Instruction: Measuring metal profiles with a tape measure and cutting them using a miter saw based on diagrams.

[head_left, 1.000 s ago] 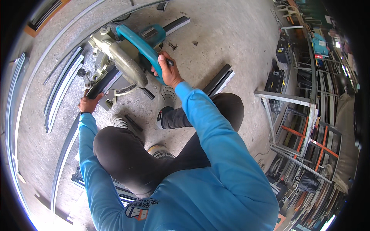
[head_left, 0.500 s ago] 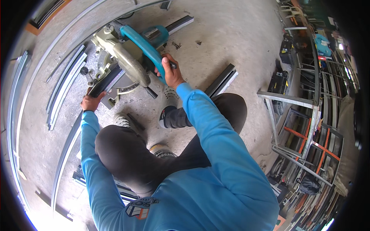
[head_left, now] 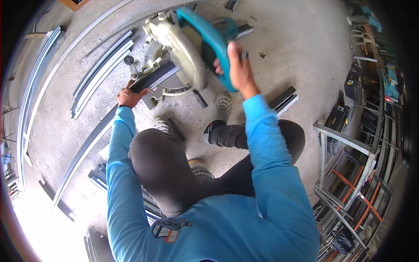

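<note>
Gripping the dark metal bar (head_left: 156, 77), our left fingers (head_left: 142, 92) belong left of the beige mitre saw (head_left: 182, 50), right fingers (head_left: 234, 51) wrapping its curved teal handle (head_left: 207, 31).

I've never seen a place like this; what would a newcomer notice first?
Probably the big saw, top centre, with the right hand around its teal handle. To the lower left of that, the left hand grips the near end of a dark bar. Then the bright blue shirt filling the lower middle.
</note>
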`<action>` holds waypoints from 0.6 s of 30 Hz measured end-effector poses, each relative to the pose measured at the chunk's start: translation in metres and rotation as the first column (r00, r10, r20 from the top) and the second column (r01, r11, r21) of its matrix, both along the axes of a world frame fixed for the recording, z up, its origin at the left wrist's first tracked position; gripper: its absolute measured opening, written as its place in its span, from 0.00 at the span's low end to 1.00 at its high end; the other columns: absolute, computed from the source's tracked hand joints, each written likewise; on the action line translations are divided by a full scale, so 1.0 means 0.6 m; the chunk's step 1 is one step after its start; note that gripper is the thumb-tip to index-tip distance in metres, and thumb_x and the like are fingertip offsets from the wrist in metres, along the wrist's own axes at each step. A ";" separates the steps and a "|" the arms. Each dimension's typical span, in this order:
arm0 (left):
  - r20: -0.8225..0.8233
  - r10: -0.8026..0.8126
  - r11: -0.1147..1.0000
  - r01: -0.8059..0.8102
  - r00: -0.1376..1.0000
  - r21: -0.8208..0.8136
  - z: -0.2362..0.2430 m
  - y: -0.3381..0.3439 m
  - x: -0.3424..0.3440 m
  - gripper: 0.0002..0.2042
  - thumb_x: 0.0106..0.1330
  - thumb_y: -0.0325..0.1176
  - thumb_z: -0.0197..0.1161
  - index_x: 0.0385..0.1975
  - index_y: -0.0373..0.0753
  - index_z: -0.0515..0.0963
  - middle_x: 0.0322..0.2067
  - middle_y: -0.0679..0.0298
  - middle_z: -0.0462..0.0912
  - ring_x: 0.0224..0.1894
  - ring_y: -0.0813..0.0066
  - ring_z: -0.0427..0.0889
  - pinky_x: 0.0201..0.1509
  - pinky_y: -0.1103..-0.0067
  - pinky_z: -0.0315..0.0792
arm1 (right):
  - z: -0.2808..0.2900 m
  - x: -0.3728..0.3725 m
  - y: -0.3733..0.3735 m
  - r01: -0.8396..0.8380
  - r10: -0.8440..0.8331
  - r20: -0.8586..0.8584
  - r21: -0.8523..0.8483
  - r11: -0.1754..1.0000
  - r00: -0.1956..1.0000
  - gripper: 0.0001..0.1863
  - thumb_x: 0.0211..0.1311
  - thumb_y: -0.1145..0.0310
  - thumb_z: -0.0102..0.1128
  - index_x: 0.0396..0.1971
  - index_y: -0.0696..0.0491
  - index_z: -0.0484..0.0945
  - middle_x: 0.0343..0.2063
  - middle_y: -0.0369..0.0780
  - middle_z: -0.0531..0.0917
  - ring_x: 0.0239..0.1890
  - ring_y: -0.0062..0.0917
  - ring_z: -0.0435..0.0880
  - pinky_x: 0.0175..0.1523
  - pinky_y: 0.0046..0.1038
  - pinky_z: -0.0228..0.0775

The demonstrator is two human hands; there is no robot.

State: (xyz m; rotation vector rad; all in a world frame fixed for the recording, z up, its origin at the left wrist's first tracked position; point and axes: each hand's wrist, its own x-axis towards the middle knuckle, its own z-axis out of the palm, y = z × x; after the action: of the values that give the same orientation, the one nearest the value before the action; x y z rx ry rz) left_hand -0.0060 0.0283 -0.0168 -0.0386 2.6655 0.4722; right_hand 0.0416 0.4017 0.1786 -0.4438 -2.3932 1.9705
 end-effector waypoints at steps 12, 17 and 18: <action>-0.018 0.011 0.996 -0.009 1.000 0.084 -0.023 -0.008 -0.005 0.49 0.44 0.73 0.70 0.65 0.49 0.70 0.48 0.46 0.84 0.53 0.47 0.82 0.61 0.58 0.71 | -0.139 -0.125 0.115 0.583 -0.581 0.068 -0.184 0.791 0.811 0.23 0.67 0.49 0.61 0.35 0.56 0.71 0.18 0.37 0.77 0.18 0.24 0.75 0.21 0.26 0.68; 0.026 0.000 0.999 -0.001 1.000 0.050 -0.047 -0.018 -0.012 0.50 0.43 0.74 0.70 0.61 0.41 0.73 0.46 0.44 0.85 0.51 0.49 0.84 0.53 0.62 0.77 | -0.388 -0.130 0.015 0.580 -0.432 0.410 -0.373 0.724 0.803 0.50 0.53 0.49 0.75 0.61 0.61 0.51 0.52 0.54 0.74 0.47 0.46 0.80 0.43 0.51 0.82; -0.018 -0.003 0.999 0.003 1.000 0.037 -0.051 -0.017 -0.011 0.49 0.44 0.73 0.71 0.59 0.39 0.75 0.44 0.46 0.86 0.48 0.50 0.86 0.50 0.62 0.78 | -0.407 -0.146 0.007 0.675 -0.556 0.385 -0.365 0.641 0.736 0.51 0.49 0.58 0.78 0.61 0.61 0.48 0.53 0.53 0.74 0.49 0.46 0.79 0.51 0.51 0.79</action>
State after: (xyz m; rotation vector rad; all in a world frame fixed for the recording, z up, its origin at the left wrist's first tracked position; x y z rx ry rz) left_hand -0.0129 0.0180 -0.0475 -0.0194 2.6727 0.5235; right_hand -0.0459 0.4059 -0.0654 -1.3816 -1.4288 2.1851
